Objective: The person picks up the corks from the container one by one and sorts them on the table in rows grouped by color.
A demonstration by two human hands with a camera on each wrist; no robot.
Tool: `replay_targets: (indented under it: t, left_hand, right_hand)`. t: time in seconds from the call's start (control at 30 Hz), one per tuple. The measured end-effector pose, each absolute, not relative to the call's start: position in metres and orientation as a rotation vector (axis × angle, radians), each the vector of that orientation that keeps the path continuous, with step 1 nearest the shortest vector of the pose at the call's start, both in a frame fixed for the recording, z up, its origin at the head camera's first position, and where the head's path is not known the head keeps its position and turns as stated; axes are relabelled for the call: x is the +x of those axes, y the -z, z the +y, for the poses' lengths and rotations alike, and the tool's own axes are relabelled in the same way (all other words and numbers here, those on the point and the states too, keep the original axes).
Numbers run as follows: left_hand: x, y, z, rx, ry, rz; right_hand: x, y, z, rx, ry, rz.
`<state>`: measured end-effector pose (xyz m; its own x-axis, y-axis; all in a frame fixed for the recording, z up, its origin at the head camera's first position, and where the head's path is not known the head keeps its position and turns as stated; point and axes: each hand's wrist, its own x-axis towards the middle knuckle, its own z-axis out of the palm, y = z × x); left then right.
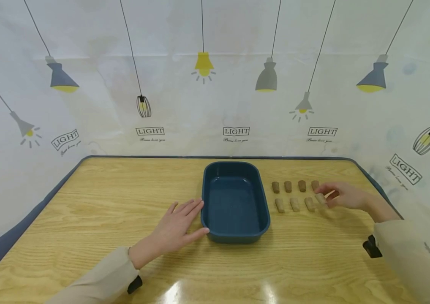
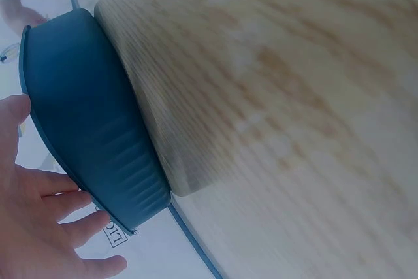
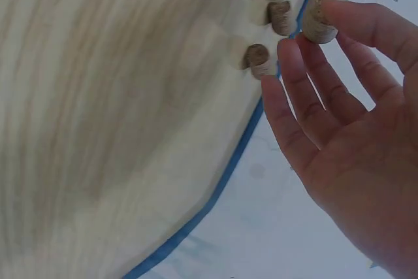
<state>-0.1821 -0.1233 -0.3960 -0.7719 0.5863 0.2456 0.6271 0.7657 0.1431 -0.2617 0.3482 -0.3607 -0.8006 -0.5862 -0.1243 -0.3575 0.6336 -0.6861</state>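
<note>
My right hand (image 1: 346, 196) pinches a pale cork (image 3: 319, 17) between thumb and fingertips, at the right end of two rows of corks. The back row has several darker brown corks (image 1: 288, 186); the front row has three lighter corks (image 1: 294, 204) standing on the table. The fingers of my left hand (image 1: 173, 228) are straight and spread, touching the left rim of a dark blue rectangular basin (image 1: 234, 207). Nothing lies inside the basin. In the left wrist view, the thumb and fingertips meet its upper edge.
The wooden table (image 1: 104, 202) has a dark blue edge along the back. Behind it hangs a white backdrop (image 1: 184, 139) printed with lamps. The corks stand just right of the basin, close to its wall.
</note>
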Motion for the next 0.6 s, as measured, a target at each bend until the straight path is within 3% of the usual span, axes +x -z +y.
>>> replay_targets:
  t: [0.6]
  left_hand:
    - [-0.182, 0.397, -0.123, -0.962, 0.334, -2.771]
  right_hand:
    - [-0.262, 0.401, 0.364, -0.587, 1.051, 2.633]
